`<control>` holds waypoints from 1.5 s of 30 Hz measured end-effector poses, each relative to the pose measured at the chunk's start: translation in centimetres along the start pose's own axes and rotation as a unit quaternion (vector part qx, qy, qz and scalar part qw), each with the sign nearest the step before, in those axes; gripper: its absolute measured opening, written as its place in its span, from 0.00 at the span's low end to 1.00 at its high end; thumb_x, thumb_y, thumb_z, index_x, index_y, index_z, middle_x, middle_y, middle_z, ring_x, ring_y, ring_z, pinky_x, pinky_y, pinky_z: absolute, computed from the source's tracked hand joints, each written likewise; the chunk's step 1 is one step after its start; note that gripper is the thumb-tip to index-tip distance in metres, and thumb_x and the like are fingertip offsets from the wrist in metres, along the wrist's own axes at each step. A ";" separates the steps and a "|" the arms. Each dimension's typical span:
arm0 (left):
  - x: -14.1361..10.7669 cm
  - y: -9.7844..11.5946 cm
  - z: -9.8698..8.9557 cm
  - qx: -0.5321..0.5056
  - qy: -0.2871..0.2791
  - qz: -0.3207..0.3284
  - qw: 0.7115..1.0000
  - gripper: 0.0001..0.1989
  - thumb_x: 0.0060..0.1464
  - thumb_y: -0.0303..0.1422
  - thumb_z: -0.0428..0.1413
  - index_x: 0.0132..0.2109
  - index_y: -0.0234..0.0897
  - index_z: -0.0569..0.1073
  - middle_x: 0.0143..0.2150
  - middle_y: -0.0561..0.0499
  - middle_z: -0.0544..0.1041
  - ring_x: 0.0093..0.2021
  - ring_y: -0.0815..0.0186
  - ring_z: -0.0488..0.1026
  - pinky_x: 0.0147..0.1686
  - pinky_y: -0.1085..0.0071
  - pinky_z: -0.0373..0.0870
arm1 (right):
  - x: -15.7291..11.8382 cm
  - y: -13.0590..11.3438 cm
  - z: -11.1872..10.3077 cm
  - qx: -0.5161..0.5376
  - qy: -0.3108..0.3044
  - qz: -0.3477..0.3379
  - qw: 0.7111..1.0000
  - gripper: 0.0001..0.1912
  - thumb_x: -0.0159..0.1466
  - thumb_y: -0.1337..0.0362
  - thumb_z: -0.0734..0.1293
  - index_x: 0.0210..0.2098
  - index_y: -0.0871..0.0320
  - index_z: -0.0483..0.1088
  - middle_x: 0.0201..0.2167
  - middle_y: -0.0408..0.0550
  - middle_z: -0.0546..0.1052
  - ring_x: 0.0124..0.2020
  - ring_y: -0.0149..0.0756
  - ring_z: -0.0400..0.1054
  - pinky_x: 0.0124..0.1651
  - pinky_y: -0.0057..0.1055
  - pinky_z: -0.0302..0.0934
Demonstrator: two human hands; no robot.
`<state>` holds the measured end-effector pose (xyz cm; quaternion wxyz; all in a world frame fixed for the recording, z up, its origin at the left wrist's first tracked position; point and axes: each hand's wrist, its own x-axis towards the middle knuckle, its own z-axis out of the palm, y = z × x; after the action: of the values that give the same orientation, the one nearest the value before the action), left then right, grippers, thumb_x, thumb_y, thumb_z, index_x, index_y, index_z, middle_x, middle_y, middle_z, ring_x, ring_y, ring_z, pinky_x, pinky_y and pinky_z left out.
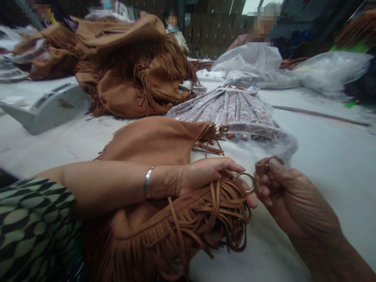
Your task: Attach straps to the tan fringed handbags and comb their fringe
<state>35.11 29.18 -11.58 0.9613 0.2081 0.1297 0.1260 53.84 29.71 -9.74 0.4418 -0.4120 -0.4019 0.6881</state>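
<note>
Table: white, spread under everything, its bare part [337, 156] seen widest toward 3 o'clock.
Sleeve: a green-and-black patterned sleeve [32, 227] is seen at 8 o'clock, nearest the view.
Bag: a brown bag [147, 141] is laid from the centre down to 7 o'clock, its fringe hanging at the near side; it is crossed by the left forearm, on which a silver bracelet [148, 180] is worn.
Left hand: a metal ring [253, 181] is grasped in the fingers of the left hand [205, 176], just beside the fringe, toward 4 o'clock.
Right hand: a small brown strap end [263, 167] with a stud is pinched between thumb and fingers of the right hand [296, 199], at 4 o'clock, near the ring.
Bundle: brown straps [235, 105], wrapped in clear plastic, are fanned out at 1 o'clock, beyond the bag.
Holder: a grey holder [55, 107] is set at 10 o'clock.
Pile: more brown fringed bags [132, 74] are heaped at 11 o'clock.
Strip: a thin dark strip [320, 114] is laid at 2 o'clock.
Plastic: cloudy bags [249, 62] are bunched at 1 o'clock.
Background: people and stacked cartons [207, 29] are seen toward 12 o'clock.
</note>
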 end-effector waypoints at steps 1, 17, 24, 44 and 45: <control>0.0 0.0 0.2 0.004 0.013 -0.004 1.000 0.19 0.47 0.41 0.50 0.35 0.27 0.73 0.30 0.46 0.75 0.28 0.64 0.71 0.33 0.67 0.69 | -0.1 -0.1 0.1 0.000 0.000 0.003 1.000 0.12 0.49 0.57 0.76 0.24 0.59 0.75 0.19 0.41 0.68 0.14 0.24 0.61 0.11 0.16 0.55; 0.4 -0.4 1.8 0.086 0.143 0.005 0.986 0.15 0.51 0.36 0.47 0.30 0.29 0.73 0.25 0.48 0.72 0.22 0.69 0.68 0.28 0.72 0.67 | -0.2 0.1 0.7 -0.020 0.014 -0.003 1.000 0.13 0.48 0.57 0.77 0.23 0.58 0.73 0.20 0.40 0.67 0.16 0.20 0.57 0.14 0.15 0.52; 0.3 -0.7 2.7 0.196 0.159 0.042 0.967 0.13 0.58 0.33 0.46 0.33 0.31 0.73 0.25 0.52 0.70 0.23 0.72 0.66 0.32 0.74 0.66 | -0.6 0.1 0.7 -0.051 -0.001 -0.025 0.998 0.14 0.48 0.55 0.76 0.22 0.58 0.73 0.19 0.40 0.66 0.16 0.22 0.56 0.15 0.19 0.54; 0.6 -1.6 2.4 0.208 0.130 0.049 0.968 0.13 0.52 0.39 0.58 0.31 0.32 0.68 0.22 0.55 0.67 0.23 0.72 0.65 0.30 0.73 0.65 | -0.7 -0.3 -1.0 -0.229 -0.111 -0.188 0.949 0.05 0.56 0.63 0.73 0.26 0.58 0.77 0.21 0.45 0.75 0.20 0.29 0.65 0.20 0.23 0.60; 0.5 -1.7 2.4 0.206 0.131 0.048 0.969 0.14 0.51 0.40 0.59 0.31 0.32 0.68 0.22 0.55 0.67 0.23 0.72 0.65 0.30 0.73 0.65 | -0.6 -0.4 -1.1 -0.229 -0.110 -0.191 0.948 0.04 0.55 0.63 0.73 0.26 0.57 0.78 0.22 0.46 0.76 0.21 0.29 0.66 0.21 0.24 0.60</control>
<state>36.64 26.97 -10.25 0.8651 0.3895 0.2672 0.1689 55.18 29.42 -9.65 0.4121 -0.3393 -0.6656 0.5215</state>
